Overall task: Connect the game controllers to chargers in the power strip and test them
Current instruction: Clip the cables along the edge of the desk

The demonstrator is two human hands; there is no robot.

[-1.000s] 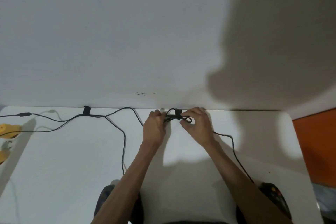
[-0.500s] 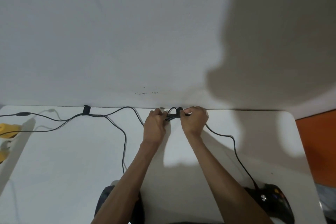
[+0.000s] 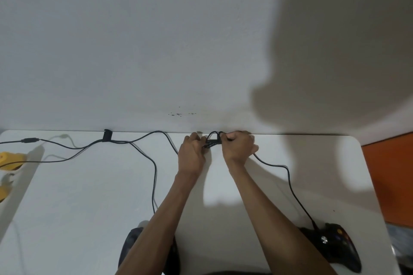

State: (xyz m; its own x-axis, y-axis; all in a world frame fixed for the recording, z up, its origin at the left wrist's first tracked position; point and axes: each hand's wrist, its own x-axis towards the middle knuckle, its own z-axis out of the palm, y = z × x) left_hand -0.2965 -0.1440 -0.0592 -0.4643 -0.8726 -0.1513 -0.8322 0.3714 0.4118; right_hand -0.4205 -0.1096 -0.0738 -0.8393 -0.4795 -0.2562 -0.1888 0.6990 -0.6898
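At the table's far edge my left hand (image 3: 191, 153) and my right hand (image 3: 238, 147) both grip a small bundle of coiled black cable (image 3: 212, 140) between them. From under my right hand that cable runs down to a black game controller (image 3: 335, 249) at the near right. A second dark controller (image 3: 131, 243) lies near the front, mostly hidden under my left forearm; its cable (image 3: 154, 176) climbs toward a black strap (image 3: 107, 135) at the back edge. A white and yellow power strip (image 3: 9, 164) sits at the left edge.
The white table (image 3: 89, 207) stands against a white wall. More black cable and a white cable (image 3: 64, 138) trail along the back left toward the power strip. An orange surface (image 3: 391, 181) lies beyond the table's right edge.
My right hand has shifted left and closed more tightly over the cable bundle, and my right forearm swung left, uncovering the controller at the near right. My left hand has hardly moved.
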